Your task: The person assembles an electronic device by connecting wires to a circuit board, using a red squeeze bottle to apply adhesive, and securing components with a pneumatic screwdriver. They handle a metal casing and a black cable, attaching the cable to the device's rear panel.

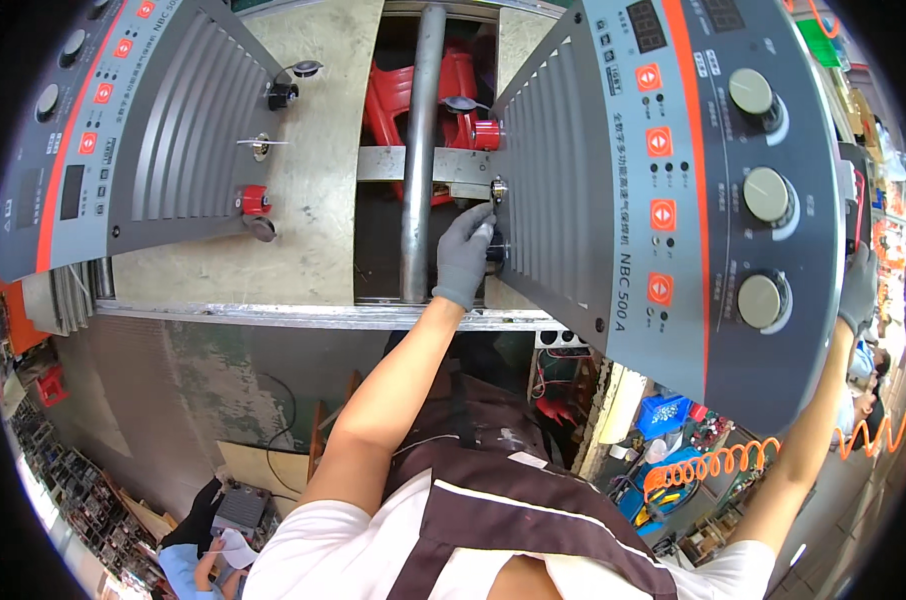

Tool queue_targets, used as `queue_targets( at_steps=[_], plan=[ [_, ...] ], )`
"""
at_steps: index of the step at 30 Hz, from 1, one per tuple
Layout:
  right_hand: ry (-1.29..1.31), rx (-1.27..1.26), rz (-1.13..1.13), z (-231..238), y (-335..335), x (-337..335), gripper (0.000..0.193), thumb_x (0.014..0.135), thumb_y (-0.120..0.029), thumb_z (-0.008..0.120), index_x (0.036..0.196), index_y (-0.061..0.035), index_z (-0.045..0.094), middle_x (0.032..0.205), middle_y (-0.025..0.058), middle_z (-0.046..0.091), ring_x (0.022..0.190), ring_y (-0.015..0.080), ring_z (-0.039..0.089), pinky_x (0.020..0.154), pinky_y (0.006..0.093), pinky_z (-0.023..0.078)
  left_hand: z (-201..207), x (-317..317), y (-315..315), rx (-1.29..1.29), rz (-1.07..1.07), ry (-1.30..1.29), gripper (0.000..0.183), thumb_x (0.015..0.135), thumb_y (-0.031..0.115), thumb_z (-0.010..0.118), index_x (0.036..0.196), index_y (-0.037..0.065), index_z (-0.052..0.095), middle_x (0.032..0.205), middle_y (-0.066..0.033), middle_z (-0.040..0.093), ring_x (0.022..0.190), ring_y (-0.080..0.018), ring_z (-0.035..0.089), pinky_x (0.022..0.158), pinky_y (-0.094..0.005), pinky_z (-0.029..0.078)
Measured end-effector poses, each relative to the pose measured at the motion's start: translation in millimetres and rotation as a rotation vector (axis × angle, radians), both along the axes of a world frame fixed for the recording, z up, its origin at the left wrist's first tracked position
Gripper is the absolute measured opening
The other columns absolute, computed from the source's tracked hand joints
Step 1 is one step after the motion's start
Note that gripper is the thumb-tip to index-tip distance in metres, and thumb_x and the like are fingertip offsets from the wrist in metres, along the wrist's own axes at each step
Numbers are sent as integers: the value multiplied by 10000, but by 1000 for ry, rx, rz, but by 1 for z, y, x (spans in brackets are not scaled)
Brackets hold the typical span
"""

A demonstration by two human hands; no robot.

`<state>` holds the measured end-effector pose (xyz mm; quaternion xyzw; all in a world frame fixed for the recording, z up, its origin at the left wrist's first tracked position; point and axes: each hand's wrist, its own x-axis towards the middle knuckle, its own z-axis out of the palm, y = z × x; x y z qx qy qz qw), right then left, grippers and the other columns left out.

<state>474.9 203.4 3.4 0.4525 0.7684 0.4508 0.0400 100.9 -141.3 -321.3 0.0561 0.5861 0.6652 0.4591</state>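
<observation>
The grey-gloved fingers of my left hand (463, 258) are pressed together at a small silver connector (499, 188) low on the front of the right welding machine (663, 200). A red socket (487, 135) with a hanging cap sits just above that connector, and a black socket (495, 252) lies partly behind my hand. My right hand (858, 288), also gloved in grey, is at the machine's far right side, beside a black and red part (855, 200). Its fingers are too small and partly hidden to read.
A second welding machine (163, 140) stands on the left of the bench board (318, 200). A steel pipe (423, 150) crosses the gap, with a red plastic stool (388, 100) below. An orange coiled hose (713, 465) hangs at right. A person (188, 570) is at lower left.
</observation>
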Motion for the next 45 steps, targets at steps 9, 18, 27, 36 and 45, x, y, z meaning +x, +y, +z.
queue_targets(
  at_steps=[9,18,27,36,45],
  plan=[
    [-8,11,-46,0,12,3,239,875,-140,470,1103,-76,509,1069,133,554,910,328,587,740,421,487,8,0,-2,-30,-78,134,362,863,-12,473,1221,-3,528,1067,-77,592,964,-130,548,868,-234,417],
    [113,-49,50,-1,-9,35,241,883,-185,455,1060,-51,549,986,180,574,893,342,570,717,433,466,-11,5,2,-114,-220,596,352,849,95,513,1191,29,559,1150,-127,571,1092,-220,524,948,-318,392],
    [765,121,202,-31,-214,-15,254,738,-163,561,951,-25,553,906,156,565,809,278,559,592,381,451,44,6,43,-88,-366,309,463,893,285,432,1289,44,444,1271,-124,483,1160,-283,466,965,-430,395],
    [1575,451,-635,-147,-501,173,264,875,-266,531,965,-25,591,914,158,627,834,303,612,745,382,474,50,20,40,-234,-515,332,418,872,330,468,1222,103,502,1154,-82,557,942,-235,562,729,-382,495],
    [1484,11,-1455,-285,-526,519,231,852,-233,532,1007,-69,584,936,120,605,872,252,596,701,393,471,23,-104,45,-242,-609,819,190,820,247,567,928,104,629,815,-38,613,664,-140,521,565,-298,406]
  ],
)
